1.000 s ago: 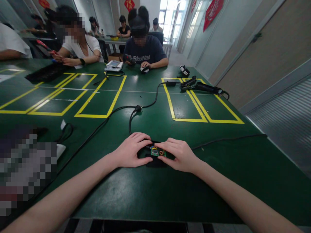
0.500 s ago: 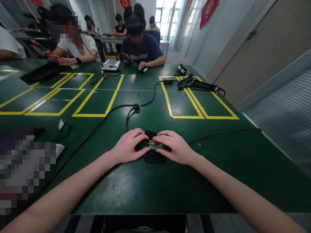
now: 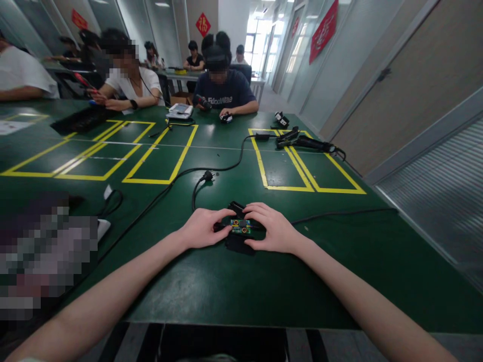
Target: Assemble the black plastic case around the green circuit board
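A small green circuit board (image 3: 241, 227) with copper ring coils lies between my hands, black cords running from its two ends. My left hand (image 3: 206, 229) is closed around its left end, thumb and forefinger on the board's edge and the cord there. My right hand (image 3: 273, 229) curves around the right side, fingers apart: fingertips by the upper black casing piece (image 3: 236, 208), thumb at the lower black casing piece (image 3: 239, 245). Just beyond my left hand, a black power plug (image 3: 207, 176) lies on its cord.
The green table (image 3: 181, 286) carries yellow tape rectangles. A long black cord (image 3: 151, 203) crosses to a black appliance (image 3: 311, 143) at the far right. At left lies a pixelated object (image 3: 49, 251). Across the table sit a person in dark blue (image 3: 226, 93) and other people.
My right thumb has moved off the board down to the lower casing piece, and its fingers have spread. More of the board shows. The camera view has shifted slightly.
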{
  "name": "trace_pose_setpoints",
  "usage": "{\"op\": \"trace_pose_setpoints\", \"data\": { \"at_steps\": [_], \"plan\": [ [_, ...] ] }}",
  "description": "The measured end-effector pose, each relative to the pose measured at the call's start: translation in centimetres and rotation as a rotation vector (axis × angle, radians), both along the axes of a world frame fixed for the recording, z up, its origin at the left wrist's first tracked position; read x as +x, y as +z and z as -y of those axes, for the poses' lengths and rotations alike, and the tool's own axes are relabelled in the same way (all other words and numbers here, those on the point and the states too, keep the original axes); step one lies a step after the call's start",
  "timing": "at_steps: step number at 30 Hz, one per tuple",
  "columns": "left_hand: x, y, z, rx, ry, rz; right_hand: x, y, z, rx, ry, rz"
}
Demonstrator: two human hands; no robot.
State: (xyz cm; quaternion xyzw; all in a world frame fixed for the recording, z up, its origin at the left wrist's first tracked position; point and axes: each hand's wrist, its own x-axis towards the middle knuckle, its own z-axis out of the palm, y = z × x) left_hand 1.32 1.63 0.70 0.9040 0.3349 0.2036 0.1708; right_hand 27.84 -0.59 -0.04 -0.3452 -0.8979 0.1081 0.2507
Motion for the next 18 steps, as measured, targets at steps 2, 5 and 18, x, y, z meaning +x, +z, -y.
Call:
{"op": "trace_pose_setpoints", "data": {
  "at_steps": [2, 5, 18],
  "plan": [
    [0.0, 0.0, 0.0, 0.004, -0.004, -0.005, 0.0, -0.1, -0.1, -0.003, -0.026, 0.023],
    [0.0, -0.1, 0.0, 0.001, -0.009, -0.025, 0.1, -0.4, -0.1, -0.013, -0.066, 0.041],
    [0.1, 0.0, -0.5, 0.071, 0.065, -0.148, -0.5, -1.7, -0.3, 0.006, -0.052, -0.124]
  ]
}}
